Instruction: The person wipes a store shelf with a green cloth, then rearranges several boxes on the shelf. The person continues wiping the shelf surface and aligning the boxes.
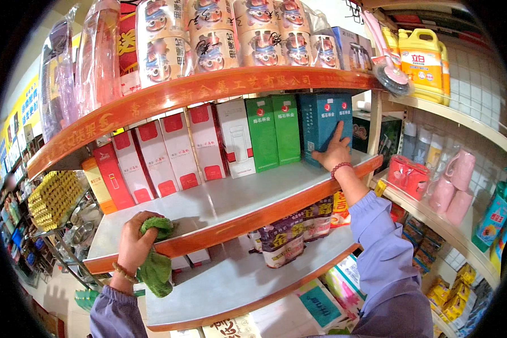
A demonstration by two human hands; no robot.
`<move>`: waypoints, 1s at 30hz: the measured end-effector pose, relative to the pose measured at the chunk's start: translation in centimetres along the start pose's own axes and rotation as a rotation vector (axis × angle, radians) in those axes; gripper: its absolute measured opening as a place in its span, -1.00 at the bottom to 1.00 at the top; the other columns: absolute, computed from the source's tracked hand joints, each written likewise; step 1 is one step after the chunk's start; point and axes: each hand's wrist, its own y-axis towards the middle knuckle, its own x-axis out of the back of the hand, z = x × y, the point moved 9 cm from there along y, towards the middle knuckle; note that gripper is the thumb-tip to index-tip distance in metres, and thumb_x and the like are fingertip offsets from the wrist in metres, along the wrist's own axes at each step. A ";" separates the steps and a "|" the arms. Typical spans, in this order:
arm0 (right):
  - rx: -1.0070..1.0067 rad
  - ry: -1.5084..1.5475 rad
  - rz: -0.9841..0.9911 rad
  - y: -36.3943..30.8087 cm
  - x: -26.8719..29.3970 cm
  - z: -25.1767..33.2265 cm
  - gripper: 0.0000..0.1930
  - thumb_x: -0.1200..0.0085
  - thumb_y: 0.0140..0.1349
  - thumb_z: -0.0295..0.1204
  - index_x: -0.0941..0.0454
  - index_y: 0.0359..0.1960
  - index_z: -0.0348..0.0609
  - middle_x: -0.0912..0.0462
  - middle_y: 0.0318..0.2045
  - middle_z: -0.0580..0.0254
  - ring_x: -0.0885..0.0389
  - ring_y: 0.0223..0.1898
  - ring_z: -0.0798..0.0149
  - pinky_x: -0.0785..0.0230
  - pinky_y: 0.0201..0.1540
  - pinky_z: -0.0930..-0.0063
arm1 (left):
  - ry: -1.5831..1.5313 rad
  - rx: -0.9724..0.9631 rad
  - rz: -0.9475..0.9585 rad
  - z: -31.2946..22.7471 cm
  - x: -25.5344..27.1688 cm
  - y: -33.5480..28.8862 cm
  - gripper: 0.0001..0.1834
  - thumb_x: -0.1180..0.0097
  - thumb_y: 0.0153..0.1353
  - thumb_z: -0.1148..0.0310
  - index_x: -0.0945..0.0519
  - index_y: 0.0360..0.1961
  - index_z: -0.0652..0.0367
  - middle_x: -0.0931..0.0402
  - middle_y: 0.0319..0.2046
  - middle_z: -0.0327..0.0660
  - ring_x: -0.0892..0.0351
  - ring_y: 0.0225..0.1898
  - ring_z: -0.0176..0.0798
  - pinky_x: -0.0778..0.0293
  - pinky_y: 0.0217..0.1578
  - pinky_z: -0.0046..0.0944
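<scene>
My left hand (134, 241) is closed around a bunched green cloth (156, 270) at the left part of the middle shelf's orange front edge. Part of the cloth rests on the shelf surface (208, 207); the rest hangs below the edge. On the right, my right hand (334, 152) presses against the front of the teal-blue boxes (319, 127), index finger pointing up and thumb apart. Beside them stand two green boxes (273, 132), a white box with a flask picture (236, 138), and several white-and-red boxes (177, 151) in a row.
Overhead, an orange-edged shelf (208, 89) carries stacked paper rolls (211, 34) and wrapped bottles (98, 50). Purple bags (281, 239) sit on the shelf below. A side rack at right holds pink mugs (453, 183) and yellow jugs (422, 59). Egg trays (59, 197) are stacked at left.
</scene>
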 end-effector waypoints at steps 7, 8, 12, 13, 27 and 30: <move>0.065 -0.024 -0.108 0.7 0.2 -0.1 0.31 -0.45 -0.20 -0.17 0.43 0.42 0.03 -0.23 0.13 -0.16 -0.33 0.11 -0.14 -0.31 0.04 -0.03 | 0.029 -0.020 0.002 0.2 -0.1 0.0 -0.69 0.04 -0.07 0.49 -0.59 -0.25 0.33 -0.58 -0.35 0.02 -0.60 -0.27 -0.05 -0.46 -0.16 -0.23; 0.130 -0.036 -0.155 0.2 0.5 0.6 0.28 -0.44 -0.19 -0.17 0.36 0.42 0.00 -0.23 0.12 -0.17 -0.32 0.11 -0.14 -0.31 0.03 -0.03 | 0.038 -0.008 0.006 -0.2 -0.1 0.0 -0.69 0.03 -0.07 0.49 -0.59 -0.25 0.33 -0.58 -0.35 0.02 -0.60 -0.27 -0.05 -0.46 -0.16 -0.22; 0.678 0.026 -0.382 -3.4 3.4 8.7 -0.23 -0.26 0.01 -0.24 -0.15 0.25 -0.14 -0.39 0.04 -0.07 -0.43 0.02 -0.08 -0.38 0.00 0.12 | 0.087 -0.028 0.004 -0.8 -0.1 -0.1 -0.68 0.03 -0.06 0.48 -0.59 -0.25 0.34 -0.58 -0.35 0.03 -0.60 -0.28 -0.03 -0.47 -0.17 -0.21; 0.757 0.048 -0.376 -3.3 3.0 10.6 -0.36 -0.20 0.07 -0.27 -0.29 0.19 -0.18 -0.44 0.01 -0.04 -0.47 -0.01 -0.06 -0.40 0.00 0.17 | 0.087 -0.026 0.005 -0.8 -0.1 -0.1 -0.68 0.03 -0.06 0.47 -0.59 -0.25 0.34 -0.58 -0.34 0.03 -0.60 -0.28 -0.02 -0.47 -0.18 -0.21; 0.625 0.018 -0.305 3.5 0.3 15.3 -0.36 -0.08 0.15 -0.08 -0.20 0.21 -0.08 -0.26 0.15 -0.20 -0.58 -0.16 -0.23 -0.53 -0.21 0.02 | 0.124 -0.057 -0.006 -0.9 0.0 0.0 -0.70 0.01 -0.04 0.46 -0.59 -0.25 0.33 -0.57 -0.35 0.05 -0.59 -0.27 0.01 -0.46 -0.18 -0.18; 0.542 0.125 -0.385 0.8 2.6 14.7 -0.31 -0.18 0.07 -0.02 -0.23 0.15 -0.08 -0.29 0.04 -0.25 -0.60 -0.23 -0.22 -0.54 -0.26 0.06 | 0.054 -0.029 -0.001 -0.2 0.0 -0.1 -0.71 0.01 -0.05 0.47 -0.58 -0.26 0.33 -0.56 -0.33 0.07 -0.58 -0.25 0.04 -0.46 -0.18 -0.18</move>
